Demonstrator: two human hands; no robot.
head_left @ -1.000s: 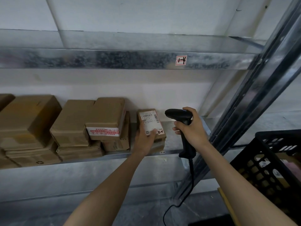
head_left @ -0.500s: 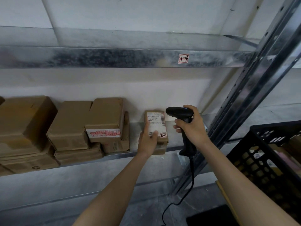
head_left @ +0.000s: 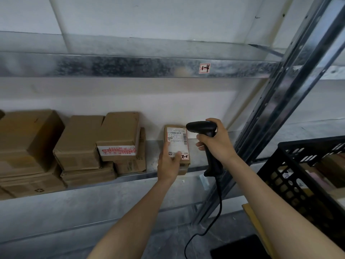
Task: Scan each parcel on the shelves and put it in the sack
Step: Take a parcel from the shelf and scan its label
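My left hand grips a small brown parcel by its lower end, white barcode label facing me, at the right end of the metal shelf. My right hand grips the handle of a black corded barcode scanner, its head right beside the parcel's top right corner. Several more brown cardboard parcels are stacked on the shelf to the left. No sack is in view.
A black plastic crate holding parcels stands at the right. A slanted steel upright runs between it and the shelf. The upper shelf beam carries a small red-and-white tag. The scanner's cable hangs down.
My left hand has turned the small parcel upright and drawn it a little toward me. The scanner's head now sits closer to the label. The view has shifted slightly.
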